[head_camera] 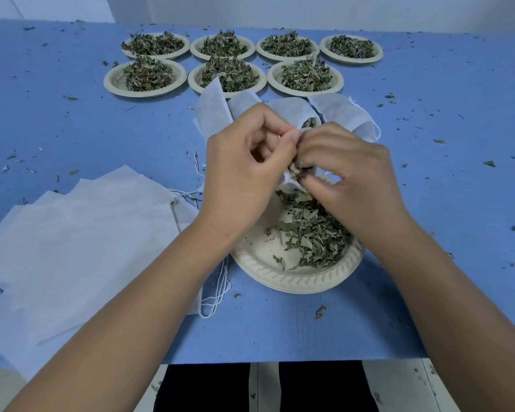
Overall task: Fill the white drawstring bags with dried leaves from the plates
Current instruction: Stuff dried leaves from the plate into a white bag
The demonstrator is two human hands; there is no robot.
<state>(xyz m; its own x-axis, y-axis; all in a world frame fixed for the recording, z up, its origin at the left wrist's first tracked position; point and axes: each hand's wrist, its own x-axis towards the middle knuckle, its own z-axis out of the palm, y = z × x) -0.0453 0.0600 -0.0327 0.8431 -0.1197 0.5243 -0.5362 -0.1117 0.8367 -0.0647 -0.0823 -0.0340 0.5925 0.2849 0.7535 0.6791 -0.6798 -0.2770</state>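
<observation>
From my remote seat I see both hands meeting just above the near plate [295,282], over the blue table [443,203]. The left hand [244,165] is curled, with thumb and forefinger pinching an edge of the white drawstring bag [289,114]. The right hand [348,173] is curled too, its fingers closed around a clump of leaves [296,170] at that same edge. The bag is thin, slightly see-through white cloth, rumpled and lying just beyond the hands. A dark-green patch of leaf shows in its opening. More white cloth [213,111] fans out on either side of it, and I cannot tell whether that belongs to the same bag or to others. A small fold of white also shows beneath the right fingers. The near plate is cream with a ribbed rim, and its dried leaves [312,236] are heaped toward the right side, with bare plate on the left. They are pale green, flat and broken. On the left lies a stack of empty bags [81,233], flat and overlapping, with drawstrings [216,295] trailing off one end beside the plate. At the far end stand seven more plates [305,91], four behind and three in front, each piled with leaves. Leaf crumbs [490,163] are scattered across the table.
</observation>
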